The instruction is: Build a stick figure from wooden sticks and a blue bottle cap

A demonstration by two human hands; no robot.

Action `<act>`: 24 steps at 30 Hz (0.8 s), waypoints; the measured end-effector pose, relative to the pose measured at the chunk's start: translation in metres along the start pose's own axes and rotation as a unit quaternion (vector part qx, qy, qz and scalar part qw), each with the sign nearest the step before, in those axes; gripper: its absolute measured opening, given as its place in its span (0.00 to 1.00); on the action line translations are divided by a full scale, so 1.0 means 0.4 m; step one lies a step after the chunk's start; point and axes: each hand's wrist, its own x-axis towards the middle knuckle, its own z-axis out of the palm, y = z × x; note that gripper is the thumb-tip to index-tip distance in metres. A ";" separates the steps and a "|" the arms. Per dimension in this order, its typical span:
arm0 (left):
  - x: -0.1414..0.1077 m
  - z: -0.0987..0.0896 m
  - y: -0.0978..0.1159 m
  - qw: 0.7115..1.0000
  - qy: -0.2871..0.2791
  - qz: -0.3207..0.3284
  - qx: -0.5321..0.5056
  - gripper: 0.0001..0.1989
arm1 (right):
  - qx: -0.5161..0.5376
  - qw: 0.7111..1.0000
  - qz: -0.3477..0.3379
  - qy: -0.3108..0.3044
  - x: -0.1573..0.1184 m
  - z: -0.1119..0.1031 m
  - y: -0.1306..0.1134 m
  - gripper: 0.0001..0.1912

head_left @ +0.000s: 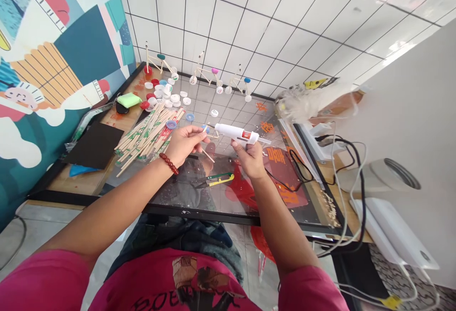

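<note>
My left hand [185, 144], with a beaded bracelet at its wrist, is closed in a pinch on a thin wooden stick [208, 155]. One end of the stick slants down to the right; the fingers cover part of it. In my right hand [251, 160] is a white hot glue gun [230, 131], gripped by its handle. Its nozzle points left and is right by my left fingertips; whether it touches the stick I cannot tell. A clear glue stick pokes out of the gun's back. Yellow and green thread snips [215, 180] lie below the hands on the glass tabletop [188, 197].
A pile of wooden chopsticks [142, 142] lies left of my left hand, with several bottle caps [174, 98] behind it. Three small stick-and-cap bicycle models [206, 76] stand along the back edge. Cables [301, 171] and a power strip [322, 141] are on the right.
</note>
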 end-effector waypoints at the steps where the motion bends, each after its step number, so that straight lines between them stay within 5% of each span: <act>1: 0.000 0.000 0.000 1.000 0.002 -0.001 0.000 0.08 | -0.001 1.000 -0.002 0.000 0.000 0.000 0.002 0.14; 24: -0.004 -0.002 0.006 1.000 -0.011 0.003 0.003 0.09 | -0.017 0.999 -0.021 0.031 -0.003 0.004 0.013 0.15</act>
